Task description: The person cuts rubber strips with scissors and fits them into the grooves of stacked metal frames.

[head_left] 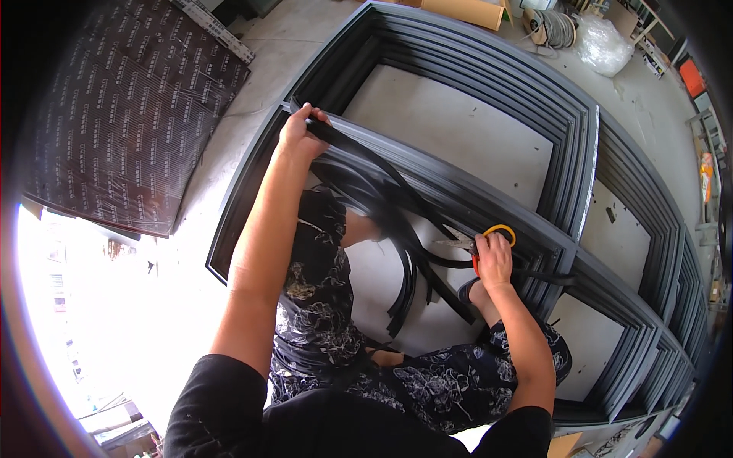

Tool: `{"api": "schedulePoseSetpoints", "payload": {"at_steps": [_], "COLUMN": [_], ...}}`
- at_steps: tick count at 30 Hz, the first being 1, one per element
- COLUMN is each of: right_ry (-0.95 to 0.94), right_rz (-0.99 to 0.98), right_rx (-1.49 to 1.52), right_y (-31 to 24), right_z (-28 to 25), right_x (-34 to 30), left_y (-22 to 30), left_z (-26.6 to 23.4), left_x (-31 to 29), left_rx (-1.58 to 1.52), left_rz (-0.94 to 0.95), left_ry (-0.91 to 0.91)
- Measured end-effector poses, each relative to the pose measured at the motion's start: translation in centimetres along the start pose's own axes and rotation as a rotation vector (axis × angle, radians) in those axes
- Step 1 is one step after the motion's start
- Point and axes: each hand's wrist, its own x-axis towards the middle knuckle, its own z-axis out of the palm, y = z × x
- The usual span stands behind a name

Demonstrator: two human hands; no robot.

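My left hand [302, 131] is raised to the cross rail of a stack of dark grey window or door frames [584, 153], its fingers closed round black rubber strips [370, 159]. From there the strips run down to the right, and several cut or loose ends hang between my legs. In my right hand [495, 259] is a pair of scissors [464, 243] with red and yellow handles. Their blades point left, close beside a strip; whether they touch it I cannot tell. Another length of strip passes under my right hand toward the frame on the right.
I stand inside an opening of the stacked frames, whose rails surround my legs. Dark printed sheets [130, 114] are stacked at the left. At the far right lie a cable reel [551, 29], a clear plastic bundle [603, 44] and a cardboard box [466, 11].
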Motion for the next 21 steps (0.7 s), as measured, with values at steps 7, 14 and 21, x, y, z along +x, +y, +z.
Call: {"api": "schedulePoseSetpoints", "payload": {"at_steps": [7, 14, 21], "right_ry": [-0.487, -0.843, -0.592], "right_rz": [0.357, 0.544, 0.082], "right_rx": [0.344, 0.684, 0.599], "right_y": [1.4, 0.0, 0.2], "right_z": [2.6, -2.7, -10.5], "right_x": [-3.2, -0.9, -0.2], "left_y": [0.9, 2.6, 4.1], "left_z": [-0.8, -2.1, -5.3], "left_x": [0.1, 1.3, 4.5], "left_rx": [-0.020, -0.129, -0.042], "left_rz": [-0.021, 0.016, 0.108], "left_ry": [-0.018, 0.051, 0.159]}}
